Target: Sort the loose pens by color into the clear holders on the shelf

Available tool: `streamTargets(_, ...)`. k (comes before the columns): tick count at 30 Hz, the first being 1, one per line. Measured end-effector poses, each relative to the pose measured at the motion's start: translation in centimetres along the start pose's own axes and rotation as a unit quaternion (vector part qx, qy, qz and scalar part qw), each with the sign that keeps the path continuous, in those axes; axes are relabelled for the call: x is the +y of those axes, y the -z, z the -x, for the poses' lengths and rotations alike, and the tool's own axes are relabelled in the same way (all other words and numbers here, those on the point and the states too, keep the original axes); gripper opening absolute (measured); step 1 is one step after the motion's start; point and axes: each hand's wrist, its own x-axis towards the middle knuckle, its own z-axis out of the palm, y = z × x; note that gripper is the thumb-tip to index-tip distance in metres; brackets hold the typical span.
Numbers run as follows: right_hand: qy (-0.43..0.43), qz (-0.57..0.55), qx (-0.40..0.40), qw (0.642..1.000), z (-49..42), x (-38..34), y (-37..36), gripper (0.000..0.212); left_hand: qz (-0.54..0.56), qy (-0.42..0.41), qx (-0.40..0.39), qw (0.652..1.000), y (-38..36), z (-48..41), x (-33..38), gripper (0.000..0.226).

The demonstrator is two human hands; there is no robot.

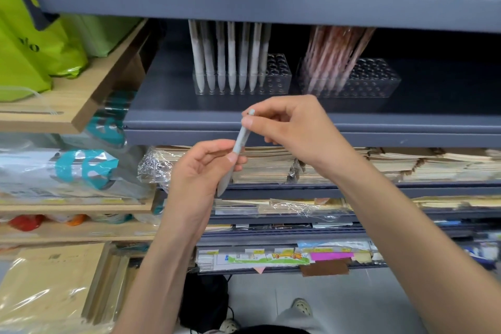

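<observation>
The pale grey pen (240,141) was in front of the shelf (189,106). The left hand (200,168) had its grip curled round the low end. The right hand (292,127) pinched the top. I think it needed to go straight down into a free hole in the left holder (276,81), with the other grey pens (231,62).

Raises the left forearm (162,266) and the right forearm (393,211), both bare, converging toward each other. Pinches the top end of a pale grey pen (238,144) with the right grip (292,130), thumb and forefinger closed on it, remaining fingers curled underneath, back of the hand turned up, wrist bent down. Pinches the lower barrel with the left grip (200,171), just below and left of the right grip, palm turned toward it, thumb pressed on the barrel, other fingers loosely curled, wrist nearly straight.
</observation>
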Motion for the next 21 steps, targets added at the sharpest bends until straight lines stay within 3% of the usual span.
streamTargets(7, -0.006, 0.008, -0.008, 1.000, 0.7, 0.3, 0.3, 0.012, -0.022, -0.025, -0.009, 0.999, -0.9, -0.1, 0.3, 0.016)
streamTargets(11, -0.005, -0.055, 0.059, 0.997, 0.5, -0.1, 1.3, 0.012, -0.164, -0.109, 0.016, 0.980, -0.9, -0.4, 0.6, 0.015)
streamTargets(13, 0.008, -0.086, 0.127, 0.988, 0.1, -0.5, 2.1, 0.011, -0.294, -0.191, 0.048, 0.935, 0.0, -1.4, 1.0, 0.015)
streamTargets(15, 0.035, -0.082, 0.202, 0.975, -0.5, -0.8, 3.1, 0.005, -0.446, -0.256, 0.057, 0.856, 1.3, -3.1, 0.9, 0.020)
streamTargets(17, 0.066, -0.069, 0.265, 0.960, -1.2, -1.0, 3.8, 0.007, -0.576, -0.267, 0.049, 0.771, 2.4, -4.7, 0.3, 0.035)
streamTargets(19, 0.089, -0.040, 0.300, 0.949, -2.2, -0.8, 4.3, 0.013, -0.644, -0.275, 0.058, 0.712, 3.0, -5.6, -0.8, 0.045)
streamTargets(21, 0.093, -0.009, 0.315, 0.945, -3.3, -0.5, 4.6, 0.014, -0.649, -0.315, 0.082, 0.687, 3.2, -6.1, -2.0, 0.044)
